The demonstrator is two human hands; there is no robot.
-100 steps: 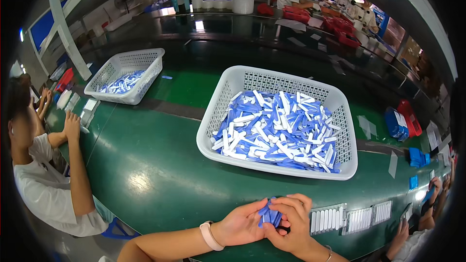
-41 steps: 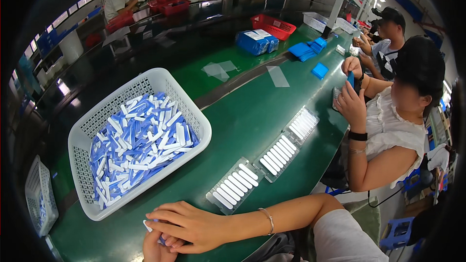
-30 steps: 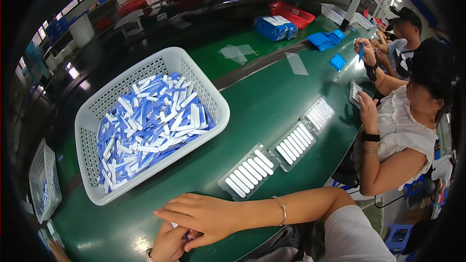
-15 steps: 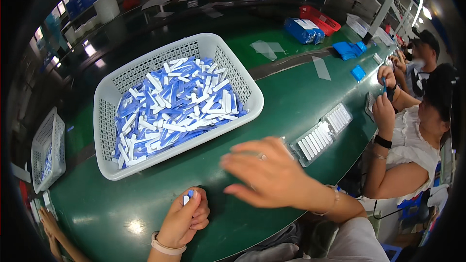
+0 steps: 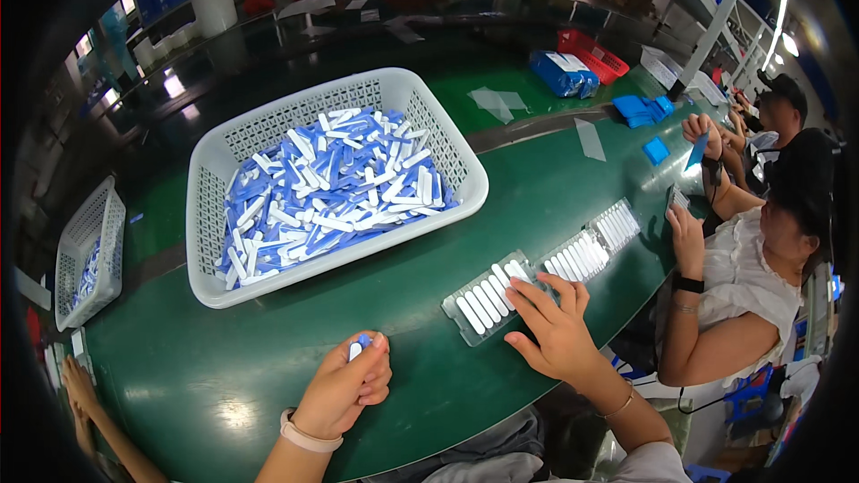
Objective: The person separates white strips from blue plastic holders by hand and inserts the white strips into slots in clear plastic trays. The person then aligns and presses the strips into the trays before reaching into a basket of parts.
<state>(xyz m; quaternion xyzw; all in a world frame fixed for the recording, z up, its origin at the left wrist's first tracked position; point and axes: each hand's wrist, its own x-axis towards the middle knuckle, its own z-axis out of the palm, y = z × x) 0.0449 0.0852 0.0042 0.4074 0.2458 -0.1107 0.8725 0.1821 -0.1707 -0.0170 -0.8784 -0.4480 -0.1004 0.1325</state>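
My left hand (image 5: 344,385) is closed around a few small blue-and-white flat sticks; only their tips (image 5: 358,348) show between thumb and fingers. My right hand (image 5: 559,333) is held palm down with its fingers spread. Its fingertips lie over the right end of a clear plastic tray (image 5: 464,329), where a row of white sticks (image 5: 484,302) lies side by side. Whether the fingertips press on the tray or hover is hard to tell. Beyond my hands stands a large pale grey basket (image 5: 340,273), heaped with loose blue-and-white sticks (image 5: 331,188).
Two more filled trays, a nearer one (image 5: 575,256) and a farther one (image 5: 617,224), continue the row rightward. Farther right a co-worker (image 5: 743,277) holds a blue item. Blue packs (image 5: 564,74) and a red basket (image 5: 593,55) stand behind. A second grey basket (image 5: 112,255) is at left.
My right hand has moved right, from the space above my left hand onto the tray, which shows more fully now. The left hand keeps its grip. The co-worker's hands have moved apart.
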